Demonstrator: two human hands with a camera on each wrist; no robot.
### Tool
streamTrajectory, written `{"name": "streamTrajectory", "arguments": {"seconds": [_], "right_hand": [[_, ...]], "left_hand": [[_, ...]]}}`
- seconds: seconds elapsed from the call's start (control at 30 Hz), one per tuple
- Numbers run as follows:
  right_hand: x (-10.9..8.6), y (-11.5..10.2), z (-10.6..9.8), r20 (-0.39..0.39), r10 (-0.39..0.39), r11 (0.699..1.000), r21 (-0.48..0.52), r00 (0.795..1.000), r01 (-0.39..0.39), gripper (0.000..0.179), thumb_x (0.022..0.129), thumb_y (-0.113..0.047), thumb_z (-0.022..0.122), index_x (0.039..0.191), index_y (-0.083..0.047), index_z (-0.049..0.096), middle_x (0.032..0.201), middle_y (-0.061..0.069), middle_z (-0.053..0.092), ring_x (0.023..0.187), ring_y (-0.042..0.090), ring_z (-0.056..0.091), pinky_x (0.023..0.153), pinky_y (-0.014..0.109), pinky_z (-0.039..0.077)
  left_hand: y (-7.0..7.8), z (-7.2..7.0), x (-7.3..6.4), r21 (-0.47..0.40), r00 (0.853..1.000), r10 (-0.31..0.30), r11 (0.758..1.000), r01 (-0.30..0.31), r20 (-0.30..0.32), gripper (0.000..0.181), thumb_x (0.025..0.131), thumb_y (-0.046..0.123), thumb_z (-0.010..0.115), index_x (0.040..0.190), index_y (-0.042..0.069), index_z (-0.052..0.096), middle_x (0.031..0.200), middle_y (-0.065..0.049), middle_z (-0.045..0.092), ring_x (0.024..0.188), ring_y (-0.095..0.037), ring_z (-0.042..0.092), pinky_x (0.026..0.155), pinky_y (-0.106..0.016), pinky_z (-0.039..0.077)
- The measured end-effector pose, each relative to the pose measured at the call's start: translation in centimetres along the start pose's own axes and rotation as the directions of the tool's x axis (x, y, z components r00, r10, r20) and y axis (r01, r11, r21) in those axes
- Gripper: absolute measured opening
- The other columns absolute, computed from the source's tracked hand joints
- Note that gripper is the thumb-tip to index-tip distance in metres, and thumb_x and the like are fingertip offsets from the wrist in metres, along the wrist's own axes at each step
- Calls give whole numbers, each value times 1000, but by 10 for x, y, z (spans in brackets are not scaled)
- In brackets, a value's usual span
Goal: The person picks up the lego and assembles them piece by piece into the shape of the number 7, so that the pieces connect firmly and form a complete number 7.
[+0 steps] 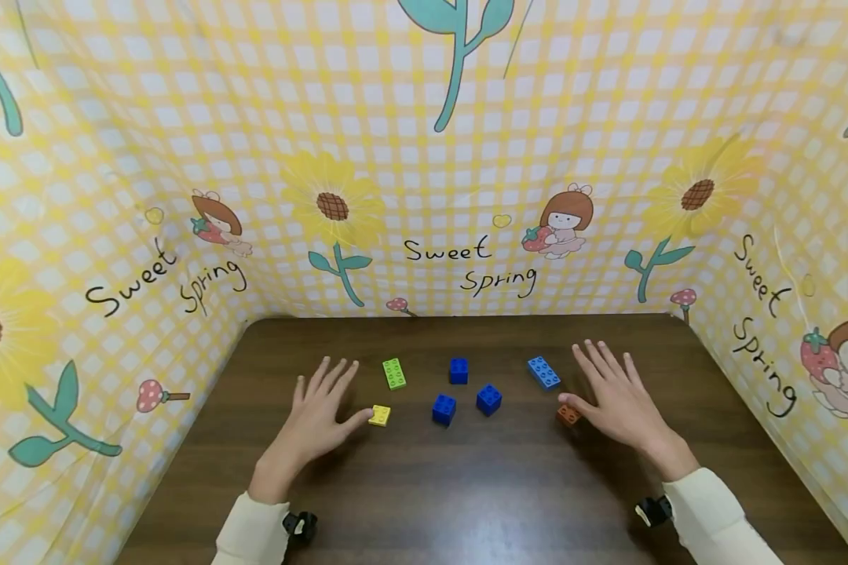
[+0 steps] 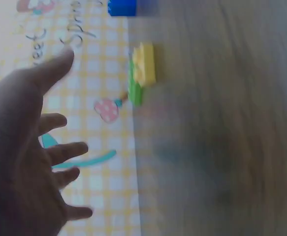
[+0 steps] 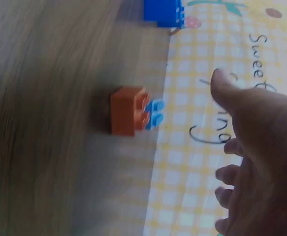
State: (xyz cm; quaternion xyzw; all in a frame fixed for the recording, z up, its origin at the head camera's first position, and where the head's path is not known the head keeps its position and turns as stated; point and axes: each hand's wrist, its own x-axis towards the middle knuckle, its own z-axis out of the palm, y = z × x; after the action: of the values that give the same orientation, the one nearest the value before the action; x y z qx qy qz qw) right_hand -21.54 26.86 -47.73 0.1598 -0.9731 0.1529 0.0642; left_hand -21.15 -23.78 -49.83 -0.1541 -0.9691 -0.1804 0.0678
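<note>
My left hand (image 1: 321,412), fingers spread, hovers over the left of the table and holds nothing. Its thumb tip overlaps the edge of a yellow brick (image 1: 380,415) in the head view; the left wrist view shows a gap between them. Behind the yellow brick lies a light green brick (image 1: 393,373). My right hand (image 1: 618,404) is likewise spread and holds nothing. By its thumb is an orange-brown brick (image 1: 568,415), apart from the hand in the right wrist view. A lighter blue brick (image 1: 543,373) lies beyond it.
Between the hands sit three dark blue bricks: one at the back (image 1: 459,370), one at front left (image 1: 444,409) and one to the right (image 1: 489,399). A yellow checked cloth (image 1: 438,188) hangs around the back and sides of the dark wooden table (image 1: 424,486).
</note>
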Motion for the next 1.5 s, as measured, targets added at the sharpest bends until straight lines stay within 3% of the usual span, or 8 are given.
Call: {"name": "streamTrajectory", "arguments": {"seconds": [0.1, 0.2, 0.33, 0.5, 0.7, 0.93, 1.27, 1.5], "right_hand": [[2, -11, 0, -57, -29, 999, 14, 998, 30, 83, 102, -47, 70, 164, -1, 37, 165, 27, 42, 154, 48, 37, 125, 69, 25], [4, -25, 0, -102, -40, 999, 31, 994, 44, 73, 101, -36, 75, 159, -2, 47, 153, 25, 58, 141, 46, 54, 113, 67, 44], [9, -43, 1, -140, -52, 996, 61, 989, 61, 62, 100, -32, 76, 153, -6, 56, 143, 19, 67, 130, 40, 63, 102, 62, 55], [16, -61, 6, -184, -101, 988, 98, 978, 120, 48, 99, -27, 78, 142, -7, 66, 123, 11, 75, 110, 29, 70, 87, 50, 61], [23, -79, 18, -205, -147, 973, 145, 968, 178, 39, 95, -18, 82, 131, -9, 72, 107, 0, 74, 93, 17, 70, 77, 38, 61], [30, -90, 34, -119, -141, 961, 220, 983, 164, 35, 97, -17, 79, 131, -10, 71, 116, 5, 75, 94, 14, 73, 78, 33, 61], [37, -96, 55, -74, -160, 962, 214, 984, 172, 36, 98, -23, 79, 130, -9, 72, 122, 5, 70, 104, 19, 67, 85, 40, 60], [41, -96, 70, -71, -151, 972, 172, 986, 161, 46, 96, -29, 82, 135, -7, 69, 129, 7, 64, 119, 26, 61, 97, 46, 57]], "left_hand": [[13, 2, 2, -44, 995, 64, 997, -68, -81, 68, 101, 35, 74, 159, 8, 49, 157, -21, 55, 151, -44, 44, 118, -73, 35], [30, 6, 8, -95, 988, 81, 991, -94, -134, 49, 101, 22, 76, 146, 7, 64, 136, -16, 71, 128, -35, 66, 102, -60, 55], [51, 15, 17, -158, 984, 74, 982, -100, -161, 25, 100, 16, 75, 125, 13, 75, 112, 0, 76, 101, -17, 72, 85, -42, 61], [71, 27, 25, -221, 980, 99, 966, -137, -172, 10, 100, 12, 74, 109, 14, 80, 105, 4, 75, 88, -8, 67, 78, -31, 59], [86, 40, 33, -285, 983, 122, 946, -158, -139, 16, 101, 14, 74, 116, 11, 78, 112, 0, 72, 102, -15, 66, 86, -38, 59], [93, 53, 38, -407, 993, 120, 906, -116, -16, 44, 101, 17, 73, 142, 4, 64, 140, -12, 60, 134, -34, 54, 111, -55, 49], [91, 71, 43, -572, 985, 146, 817, -70, 88, 66, 94, 6, 78, 153, -1, 50, 150, -23, 52, 137, -36, 57, 114, -54, 49], [90, 78, 49, -549, 982, 148, 834, -60, 116, 69, 90, 2, 78, 154, 2, 50, 149, -23, 56, 132, -35, 60, 110, -56, 51]]}}
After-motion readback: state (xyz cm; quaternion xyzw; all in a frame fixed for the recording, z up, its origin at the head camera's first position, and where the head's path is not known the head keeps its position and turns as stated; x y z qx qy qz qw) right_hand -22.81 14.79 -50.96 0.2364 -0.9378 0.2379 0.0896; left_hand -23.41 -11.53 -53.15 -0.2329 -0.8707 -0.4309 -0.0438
